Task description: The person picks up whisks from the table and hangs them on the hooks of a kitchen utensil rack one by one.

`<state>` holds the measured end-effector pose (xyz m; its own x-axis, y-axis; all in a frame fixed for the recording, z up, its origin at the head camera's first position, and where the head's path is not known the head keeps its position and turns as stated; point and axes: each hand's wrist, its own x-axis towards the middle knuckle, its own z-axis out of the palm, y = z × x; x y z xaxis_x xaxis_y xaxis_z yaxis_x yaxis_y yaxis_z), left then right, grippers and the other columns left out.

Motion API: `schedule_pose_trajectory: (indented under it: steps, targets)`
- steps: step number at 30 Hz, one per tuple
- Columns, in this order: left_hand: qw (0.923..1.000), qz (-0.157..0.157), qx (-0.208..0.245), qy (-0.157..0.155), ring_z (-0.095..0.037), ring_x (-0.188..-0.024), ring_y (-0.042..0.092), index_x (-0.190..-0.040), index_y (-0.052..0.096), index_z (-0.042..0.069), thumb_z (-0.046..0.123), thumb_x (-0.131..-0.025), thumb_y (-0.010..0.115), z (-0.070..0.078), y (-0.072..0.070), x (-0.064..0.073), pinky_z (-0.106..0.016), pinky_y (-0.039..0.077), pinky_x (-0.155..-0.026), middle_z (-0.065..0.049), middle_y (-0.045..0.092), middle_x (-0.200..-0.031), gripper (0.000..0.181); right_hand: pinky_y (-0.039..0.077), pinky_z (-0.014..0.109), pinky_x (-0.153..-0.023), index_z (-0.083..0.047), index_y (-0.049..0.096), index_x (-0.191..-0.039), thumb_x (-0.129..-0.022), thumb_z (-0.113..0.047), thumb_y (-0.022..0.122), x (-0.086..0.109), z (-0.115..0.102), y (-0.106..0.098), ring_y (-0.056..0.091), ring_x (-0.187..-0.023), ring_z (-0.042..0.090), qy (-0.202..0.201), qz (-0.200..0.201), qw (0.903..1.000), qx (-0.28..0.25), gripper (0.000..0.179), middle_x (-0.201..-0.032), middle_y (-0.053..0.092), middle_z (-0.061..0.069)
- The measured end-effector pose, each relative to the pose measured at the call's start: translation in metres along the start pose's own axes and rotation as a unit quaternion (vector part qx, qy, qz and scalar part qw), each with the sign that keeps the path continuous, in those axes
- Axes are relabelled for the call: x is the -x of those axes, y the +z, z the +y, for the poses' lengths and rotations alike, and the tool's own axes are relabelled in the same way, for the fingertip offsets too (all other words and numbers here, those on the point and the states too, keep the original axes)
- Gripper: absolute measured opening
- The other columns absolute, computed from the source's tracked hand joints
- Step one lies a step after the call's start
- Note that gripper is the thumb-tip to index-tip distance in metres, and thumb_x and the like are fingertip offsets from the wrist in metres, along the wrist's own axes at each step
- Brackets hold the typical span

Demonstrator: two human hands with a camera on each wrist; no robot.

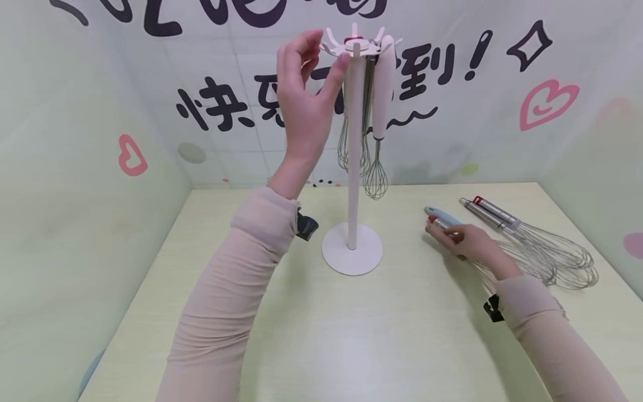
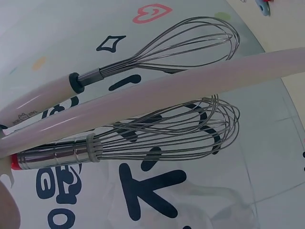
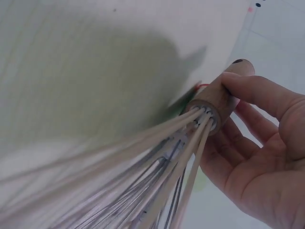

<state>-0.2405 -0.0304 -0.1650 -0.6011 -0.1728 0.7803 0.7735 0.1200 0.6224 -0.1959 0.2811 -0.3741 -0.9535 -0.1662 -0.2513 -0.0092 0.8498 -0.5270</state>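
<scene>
Gripping a wooden handle (image 3: pixel 215 98), right fingers (image 3: pixel 256 90) seemingly block head view.

"What's behind?"
"Pale wall (image 1: pixel 241 164), dark lettering (image 1: pixel 261 21) toward twelve."
"Any pictures?"
"A star (image 1: pixel 529 46) and a pink heart (image 1: pixel 548 105) around two, a smaller heart (image 1: pixel 133 156) between nine and ten, a purple spot (image 1: pixel 634 245) at three."
"And below?"
"A pale table (image 1: pixel 392 335), softly shiny toward six."

We find the table (image 1: pixel 402 346) evenly bright, with faint glare nearer us than the left hand (image 1: pixel 303 92) and a soft shadow just left of the right hand (image 1: pixel 467 243). Our wrist views look dimmer; the whisk (image 3: pixel 214 105) in that hand blurs toward the camera.
</scene>
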Motion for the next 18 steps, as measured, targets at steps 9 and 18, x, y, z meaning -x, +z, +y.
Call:
schedule_pose_trajectory:
  steps: [9, 18]
  targets:
    - [0.9991, 0.005, -0.018, -0.038, -0.012, -0.114, 0.048, -0.129, 0.05, -0.001, 0.013, -0.086, 0.069, 0.0, -0.002, -0.004, -0.009, 0.043, -0.1, -0.012, 0.043, -0.132, 0.049, 0.055, 0.039, -0.08, 0.01, 0.043, -0.133, -0.084, -0.01, 0.059, 0.001, -0.014, -0.007, 0.059, -0.101, 0.04, -0.005, 0.019, 0.9994, -0.03, 0.056, -0.119, 0.055, 0.036]
    - [0.9958, -0.025, 0.01, -0.088, -0.015, -0.119, 0.051, -0.137, 0.042, 0.0, 0.011, -0.088, 0.065, 0.003, -0.003, -0.008, -0.008, 0.044, -0.1, -0.011, 0.049, -0.134, 0.055, 0.056, 0.034, -0.079, 0.008, 0.042, -0.135, -0.088, -0.013, 0.06, 0.002, -0.024, -0.012, 0.058, -0.107, 0.041, -0.009, 0.04, 0.9979, -0.05, 0.055, -0.124, 0.053, 0.035]
